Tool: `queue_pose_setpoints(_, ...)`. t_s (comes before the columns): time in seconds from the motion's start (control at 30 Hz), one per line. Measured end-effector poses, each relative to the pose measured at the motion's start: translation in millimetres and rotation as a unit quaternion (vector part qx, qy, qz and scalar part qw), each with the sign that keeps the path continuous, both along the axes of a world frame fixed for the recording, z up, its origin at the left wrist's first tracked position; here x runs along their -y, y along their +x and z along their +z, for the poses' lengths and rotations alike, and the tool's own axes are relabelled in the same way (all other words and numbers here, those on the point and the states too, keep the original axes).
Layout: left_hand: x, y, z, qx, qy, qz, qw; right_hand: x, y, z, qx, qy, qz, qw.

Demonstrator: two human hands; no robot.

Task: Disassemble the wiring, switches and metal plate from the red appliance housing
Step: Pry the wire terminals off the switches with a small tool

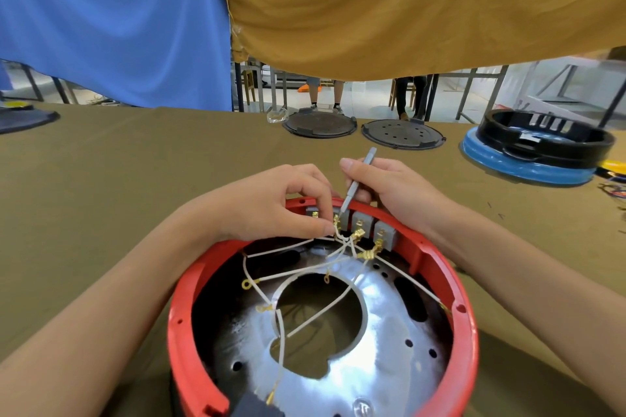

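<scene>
Red round plastic appliance housing point(464, 325) sits open side up on the olive-cloth tabletop point(135, 162), right in front of me, switch bank on its far rim. My left hand point(274, 203) pinches a white wire point(294, 242) at its brass terminal point(336, 222) on a grey switch block point(361, 222). My right hand point(389, 186) grips a thin grey metal pry tool point(355, 181), tip down at the same terminal. Judgement: lever the connector off at the tab, pull straight along the spade, don't yank the wire. Housing is roughly circular, no clear long axis; opening faces up, switches point away from me. Silver metal plate point(382, 311) with big centre hole still seated inside.
</scene>
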State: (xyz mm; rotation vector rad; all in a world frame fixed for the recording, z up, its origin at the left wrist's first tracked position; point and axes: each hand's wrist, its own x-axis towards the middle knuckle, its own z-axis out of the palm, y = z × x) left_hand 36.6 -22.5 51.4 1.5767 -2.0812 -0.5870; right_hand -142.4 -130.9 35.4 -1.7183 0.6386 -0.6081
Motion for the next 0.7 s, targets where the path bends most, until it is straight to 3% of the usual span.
queue_pose_setpoints(0.23,0.3,-0.1,0.8,0.000,0.006,-0.001,1.000,-1.7,-3.0,-1.8,0.107,-0.140,-0.035,0.984)
queue_pose_setpoints(0.47,1.6,1.3,-1.9,-0.002,-0.003,-0.004,1.000,-8.0,-6.1,5.6,0.081,-0.330,-0.013,0.940)
queue_pose_setpoints(0.7,1.7,0.8,-1.7,-0.004,-0.005,-0.001,1.000,-10.0,-7.6,6.4,0.072,-0.355,-0.011,0.932)
